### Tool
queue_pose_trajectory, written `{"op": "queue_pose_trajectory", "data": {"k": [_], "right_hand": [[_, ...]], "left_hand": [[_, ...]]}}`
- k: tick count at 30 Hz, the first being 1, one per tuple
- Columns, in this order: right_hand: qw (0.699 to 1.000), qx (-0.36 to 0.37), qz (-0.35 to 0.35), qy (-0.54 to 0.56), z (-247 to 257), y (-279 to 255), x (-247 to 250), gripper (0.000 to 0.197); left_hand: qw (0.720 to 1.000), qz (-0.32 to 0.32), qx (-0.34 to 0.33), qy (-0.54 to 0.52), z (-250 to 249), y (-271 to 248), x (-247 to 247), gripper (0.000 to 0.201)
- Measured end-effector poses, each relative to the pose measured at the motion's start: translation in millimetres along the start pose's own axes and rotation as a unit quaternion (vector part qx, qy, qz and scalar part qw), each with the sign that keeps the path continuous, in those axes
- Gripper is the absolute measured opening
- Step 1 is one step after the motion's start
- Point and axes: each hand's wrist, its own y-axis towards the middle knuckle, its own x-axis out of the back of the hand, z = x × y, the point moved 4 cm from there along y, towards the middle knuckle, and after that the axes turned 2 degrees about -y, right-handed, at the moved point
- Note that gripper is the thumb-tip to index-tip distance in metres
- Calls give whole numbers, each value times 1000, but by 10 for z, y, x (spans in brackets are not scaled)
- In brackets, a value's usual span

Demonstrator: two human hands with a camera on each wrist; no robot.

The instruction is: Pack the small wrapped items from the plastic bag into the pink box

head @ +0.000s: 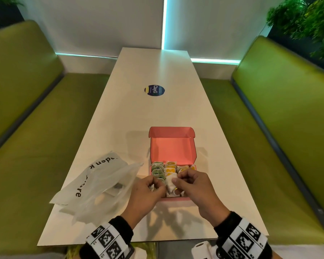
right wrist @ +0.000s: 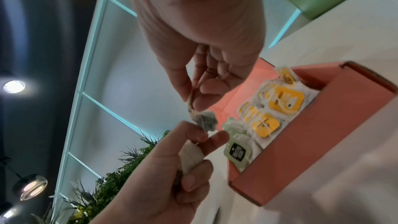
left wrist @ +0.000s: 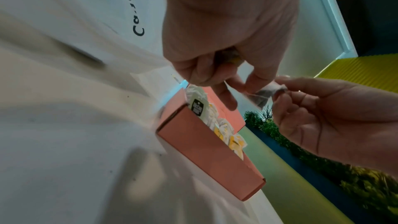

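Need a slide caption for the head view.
Both hands, left and right, pinch a small white wrapped item over the open pink cardboard box beside the translucent plastic bag.

The pink box (head: 173, 150) sits open on the bench in front of me, its lid flap standing up at the far side. Small wrapped packets fill its near part in rows: green-labelled ones (head: 158, 170) on the left, yellow-labelled ones (head: 170, 168) in the middle and right, standing on edge. I hold one more packet (right wrist: 204, 119) pinched between both hands just above the box's near edge, and another is tucked in my left palm. The clear plastic bag (head: 99, 184), crumpled, with black lettering, lies flat just left of the box.
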Motion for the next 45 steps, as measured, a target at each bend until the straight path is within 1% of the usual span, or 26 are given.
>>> {"op": "queue_pose_trajectory", "data": {"k": [2, 3, 7, 8, 10, 12, 15, 17, 21, 25, 27, 29, 33, 36, 38, 39, 41, 42, 43, 45], "right_hand": [[999, -2, 26, 23, 1, -18, -60, 14], [999, -2, 38, 36, 7, -25, -84, 13], [991, -32, 81, 103, 37, -16, -116, 14], [989, -44, 84, 116, 42, -9, -107, 14], [987, -55, 78, 128, 45, 14, -80, 12], [991, -47, 58, 109, 46, 44, -45, 13], [995, -30, 36, 93, 60, 73, -18, 13], [994, -25, 28, 98, 59, 82, -14, 13], [992, -17, -1, 123, 29, 98, -3, 12], [989, -21, -18, 143, -11, 80, -18, 11], [987, -28, -22, 156, -36, 77, -31, 9], [985, -45, -18, 167, -56, 88, -35, 7], [984, -69, 12, 162, -42, 107, -35, 8], [986, -66, 21, 150, -38, 104, -37, 7], [987, -54, 35, 145, -31, 92, -51, 4], [988, -44, 49, 137, -23, 79, -60, 11], [992, -32, 77, 97, -28, 56, -73, 35], [993, -28, 86, 75, -30, 44, -78, 41], [994, -24, 91, 61, -36, 36, -83, 41], [995, -24, 77, 52, -56, 37, -85, 33]], "left_hand": [[1000, -10, 12, -5, -7, 8, -11, 20], [999, -11, 22, -23, -7, 14, -22, 19], [988, -3, 78, -133, -2, 12, -64, 16], [986, 1, 80, -149, -6, 7, -67, 17], [984, 9, 60, -165, -21, 6, -48, 21], [986, 19, 34, -163, -38, 5, -22, 24], [986, 21, 20, -163, -21, 1, -7, 28], [986, 9, 17, -163, -7, 5, -5, 30], [987, 7, 13, -161, 0, 36, -9, 31], [991, 15, 4, -130, -6, 46, -20, 34], [994, 5, -12, -111, -14, 43, -8, 30], [996, -16, -29, -86, -21, 44, 15, 23], [996, -44, -59, -54, -77, 24, 43, 32], [997, -37, -40, -57, -69, 8, 6, 40], [997, -20, -25, -74, -38, 4, -34, 38], [997, -17, -19, -76, -27, 3, -46, 34], [997, -21, -7, -77, -15, 1, -54, 29], [996, -21, -6, -83, -17, -1, -61, 26], [996, -19, -6, -90, -25, -3, -67, 23], [995, -16, -7, -96, -35, -8, -72, 21]]}}
